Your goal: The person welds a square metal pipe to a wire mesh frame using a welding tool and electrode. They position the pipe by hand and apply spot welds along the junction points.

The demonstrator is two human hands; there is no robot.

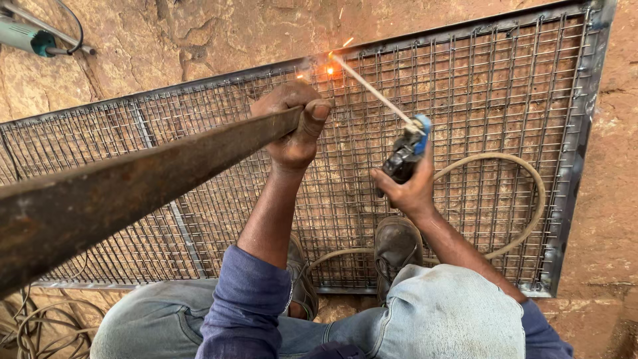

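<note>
The right hand (407, 189) is gripping a black and blue electrode holder (407, 151), its thin rod (372, 90) sparking on the grey wire mesh panel (465, 133). The left hand (292, 129) is clenching a long rusty steel bar (133, 179). Keeping the rod tip steady seems best.

- The mesh panel (465, 119) lies flat on the ground (611, 199) in front of you, and both your shoes (396, 246) rest on its near edge.
- Your left hand (292, 126) is left of your right hand (405, 189), both above the mesh.
- The metal bar (133, 179) runs from your left hand back toward the lower left.
- The electrode holder (407, 151) sits in your right hand; its rod (372, 90) reaches up-left to the panel's far frame.
- A hose (525, 179) curves under the mesh on the right.
- A power tool (26, 38) lies beyond the panel, far left.
</note>
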